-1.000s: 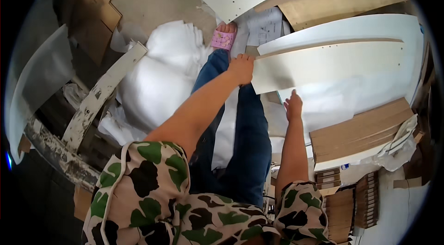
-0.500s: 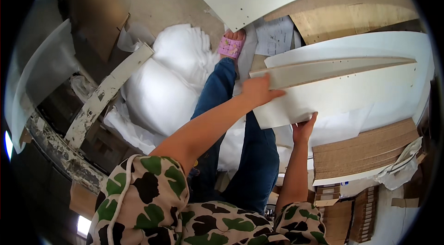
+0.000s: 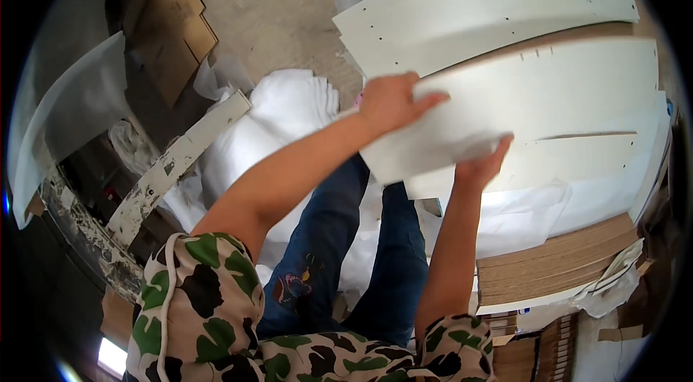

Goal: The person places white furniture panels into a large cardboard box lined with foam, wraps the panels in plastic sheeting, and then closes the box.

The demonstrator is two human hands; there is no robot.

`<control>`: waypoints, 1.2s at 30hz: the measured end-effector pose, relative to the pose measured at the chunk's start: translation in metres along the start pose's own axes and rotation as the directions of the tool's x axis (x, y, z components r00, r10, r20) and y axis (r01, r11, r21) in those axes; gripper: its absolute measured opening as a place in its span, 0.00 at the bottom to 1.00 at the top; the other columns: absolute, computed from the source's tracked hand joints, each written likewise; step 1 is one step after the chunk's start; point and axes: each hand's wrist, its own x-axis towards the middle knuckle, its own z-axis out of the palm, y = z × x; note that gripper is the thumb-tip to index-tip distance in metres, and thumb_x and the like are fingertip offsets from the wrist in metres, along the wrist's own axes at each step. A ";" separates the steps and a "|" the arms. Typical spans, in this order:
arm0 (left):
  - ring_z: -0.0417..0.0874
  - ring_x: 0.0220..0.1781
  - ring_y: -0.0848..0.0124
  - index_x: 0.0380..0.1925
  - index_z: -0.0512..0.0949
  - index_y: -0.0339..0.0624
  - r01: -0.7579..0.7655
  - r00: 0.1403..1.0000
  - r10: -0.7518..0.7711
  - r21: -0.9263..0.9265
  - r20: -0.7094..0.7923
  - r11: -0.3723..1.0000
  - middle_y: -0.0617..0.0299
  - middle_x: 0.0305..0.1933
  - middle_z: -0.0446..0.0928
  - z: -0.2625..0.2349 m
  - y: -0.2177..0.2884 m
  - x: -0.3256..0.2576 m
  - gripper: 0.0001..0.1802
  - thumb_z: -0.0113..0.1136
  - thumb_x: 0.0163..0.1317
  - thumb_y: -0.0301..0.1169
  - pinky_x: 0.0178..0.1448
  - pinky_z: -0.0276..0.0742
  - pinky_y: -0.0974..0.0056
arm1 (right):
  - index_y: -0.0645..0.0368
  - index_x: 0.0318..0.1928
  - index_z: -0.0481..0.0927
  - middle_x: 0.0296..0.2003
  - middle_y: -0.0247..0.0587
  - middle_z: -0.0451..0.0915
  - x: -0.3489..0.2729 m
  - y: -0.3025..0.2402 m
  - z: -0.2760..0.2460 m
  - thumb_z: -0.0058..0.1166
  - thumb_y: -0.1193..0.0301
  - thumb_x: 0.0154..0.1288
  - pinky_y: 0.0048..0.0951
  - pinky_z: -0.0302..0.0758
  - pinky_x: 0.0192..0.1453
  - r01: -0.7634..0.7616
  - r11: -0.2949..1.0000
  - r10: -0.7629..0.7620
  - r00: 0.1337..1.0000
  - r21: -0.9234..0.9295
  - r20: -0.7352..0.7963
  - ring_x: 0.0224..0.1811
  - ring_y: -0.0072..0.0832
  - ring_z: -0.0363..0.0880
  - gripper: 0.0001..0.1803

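A large white flat board (image 3: 534, 104) with small drilled holes is lifted and tilted in front of me. My left hand (image 3: 393, 101) grips its near left corner from above. My right hand (image 3: 482, 162) holds its lower edge from underneath. More white boards (image 3: 491, 10) lie beyond it and a slotted white board (image 3: 577, 155) lies under it. My legs in blue jeans (image 3: 346, 252) show below.
A heap of white foam wrap (image 3: 281, 129) lies on the concrete floor to the left. A long white rail (image 3: 177, 162) leans beside it. Brown cardboard sheets (image 3: 556, 266) are stacked at right, more cardboard (image 3: 170, 28) at upper left.
Both hands have raised the white board toward me, so it now fills more of the view. My left hand has moved up and to the right along its corner.
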 end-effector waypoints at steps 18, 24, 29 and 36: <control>0.73 0.40 0.56 0.36 0.75 0.38 0.023 0.943 0.029 0.150 -0.330 0.988 0.51 0.38 0.72 0.040 -0.112 0.070 0.26 0.64 0.46 0.49 0.42 0.68 0.52 | 0.63 0.62 0.55 0.59 0.44 0.62 0.107 0.077 0.042 0.39 0.46 0.65 0.35 0.57 0.67 -0.186 0.877 0.299 0.933 -0.444 0.202 0.62 0.36 0.58 0.37; 0.76 0.38 0.60 0.41 0.77 0.43 0.112 0.994 -0.107 -0.349 0.034 0.930 0.54 0.36 0.74 0.026 -0.111 -0.002 0.30 0.67 0.42 0.52 0.44 0.71 0.60 | 0.71 0.61 0.56 0.60 0.49 0.62 0.023 0.036 0.020 0.36 0.41 0.63 0.35 0.62 0.63 -0.064 0.792 0.062 0.998 -0.608 -0.024 0.59 0.39 0.63 0.44; 0.78 0.37 0.57 0.40 0.76 0.42 0.118 0.957 0.054 -0.553 0.285 0.825 0.52 0.33 0.77 -0.013 -0.068 -0.061 0.32 0.68 0.39 0.53 0.42 0.72 0.60 | 0.64 0.62 0.58 0.62 0.45 0.61 -0.047 -0.010 0.019 0.34 0.39 0.63 0.35 0.61 0.64 -0.033 0.802 0.026 0.999 -0.596 -0.020 0.61 0.39 0.62 0.42; 0.77 0.39 0.48 0.39 0.68 0.31 -0.038 0.966 0.154 -0.479 0.206 0.877 0.42 0.32 0.76 -0.063 0.023 -0.145 0.31 0.64 0.46 0.47 0.43 0.72 0.53 | 0.63 0.61 0.61 0.60 0.42 0.65 -0.120 -0.075 0.015 0.31 0.41 0.65 0.36 0.63 0.62 0.100 0.785 -0.071 0.995 -0.612 0.071 0.59 0.38 0.65 0.39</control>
